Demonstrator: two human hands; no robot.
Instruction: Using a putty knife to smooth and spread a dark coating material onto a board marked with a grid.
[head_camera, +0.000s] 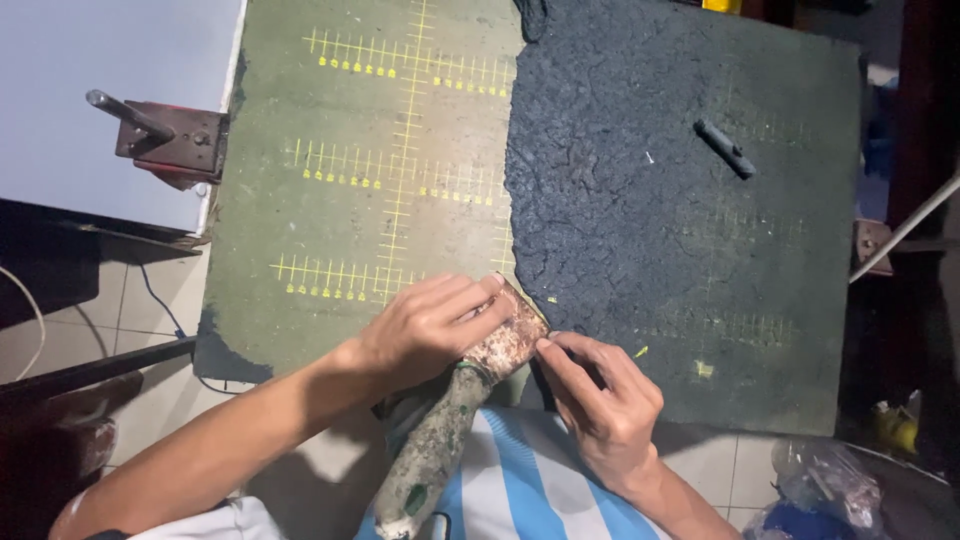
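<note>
A dirty, paint-crusted scraper (452, 415) with a thick handle lies at the near edge of a green board (330, 110) marked with yellow ruler lines. My left hand (425, 325) presses down on its wide blade (512, 335). My right hand (600, 400) touches the blade's right side with its fingertips, resting on the black crackled coating (660, 200) that covers the right part of the board. The blade's edge sits where the coating meets the bare green surface.
A small dark stick (725, 148) lies on the coating at the upper right. A metal clamp with a lever (165, 135) grips the board's left edge beside a white surface (90, 60). Tiled floor, cables and plastic bags (820, 485) lie below.
</note>
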